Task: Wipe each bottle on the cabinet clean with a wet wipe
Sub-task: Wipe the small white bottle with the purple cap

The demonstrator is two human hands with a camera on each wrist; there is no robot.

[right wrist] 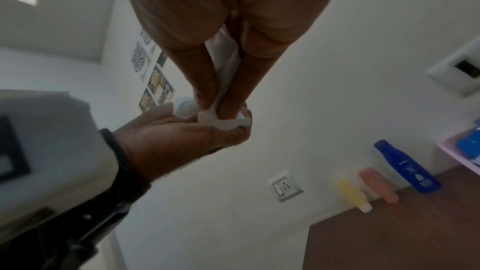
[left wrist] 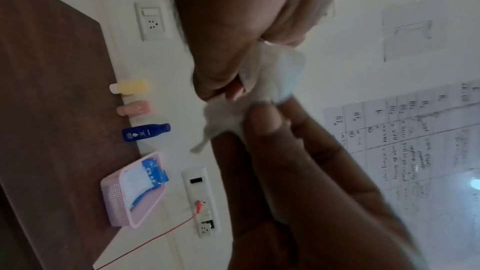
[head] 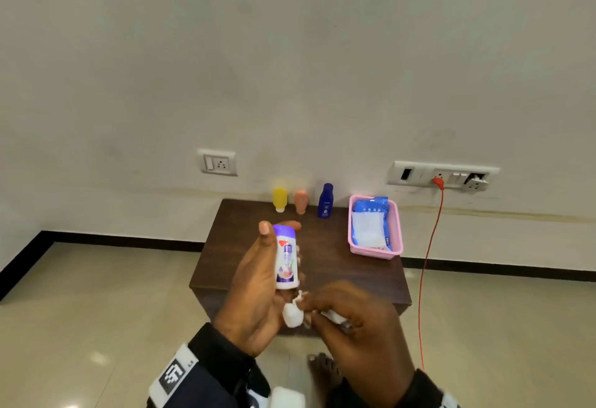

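Observation:
My left hand (head: pixel 268 246) grips a small white bottle with a purple cap (head: pixel 285 259) upright above the front of the dark wooden cabinet (head: pixel 338 278). Just below the bottle's base, my right hand (head: pixel 322 307) pinches a crumpled white wet wipe (head: pixel 293 314) against the left palm. The right wrist view shows the wipe (right wrist: pixel 222 123) between two right fingers (right wrist: pixel 205 81). Three bottles stand along the wall at the cabinet's back: yellow (head: pixel 279 199), peach (head: pixel 301 201) and dark blue (head: pixel 325 201).
A pink basket (head: pixel 375 254) holding a blue pack of wipes (head: pixel 369 223) sits at the cabinet's right back corner. An orange cable (head: pixel 429 252) hangs from a wall socket (head: pixel 442 177) to the right. A bare foot (head: pixel 322 372) stands on the tiled floor.

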